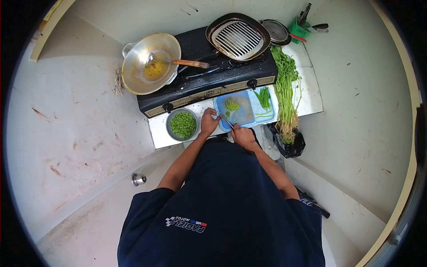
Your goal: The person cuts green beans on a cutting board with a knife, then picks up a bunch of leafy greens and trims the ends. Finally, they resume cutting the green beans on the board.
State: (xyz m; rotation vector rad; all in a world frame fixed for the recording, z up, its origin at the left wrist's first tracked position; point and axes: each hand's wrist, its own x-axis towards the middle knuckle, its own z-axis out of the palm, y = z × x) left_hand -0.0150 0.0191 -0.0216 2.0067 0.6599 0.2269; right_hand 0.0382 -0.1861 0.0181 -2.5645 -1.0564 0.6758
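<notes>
My right hand (244, 136) is closed around the handle of a knife (227, 123), its blade slanting up and left over the edge of a blue cutting board (242, 116). My left hand (209, 122) is at the board's left side, thumb and fingers drawn together by the blade's tip. Whether anything is between them is too small to make out. A small heap of chopped green pieces (231, 106) lies on the board. Cut green leaves (263, 97) and pale stalks sit in the board's right section. Left of my left hand stands a grey bowl (168, 130) of chopped greens (183, 124).
Behind the board is a black gas stove (195, 84). It carries a wok (133, 66) with a wooden-handled ladle (189, 63) and a grill pan (238, 38). Long rooted greens (287, 89) hang over the counter's right side above a black plastic bag (291, 149). A green utensil basket (299, 32) stands behind.
</notes>
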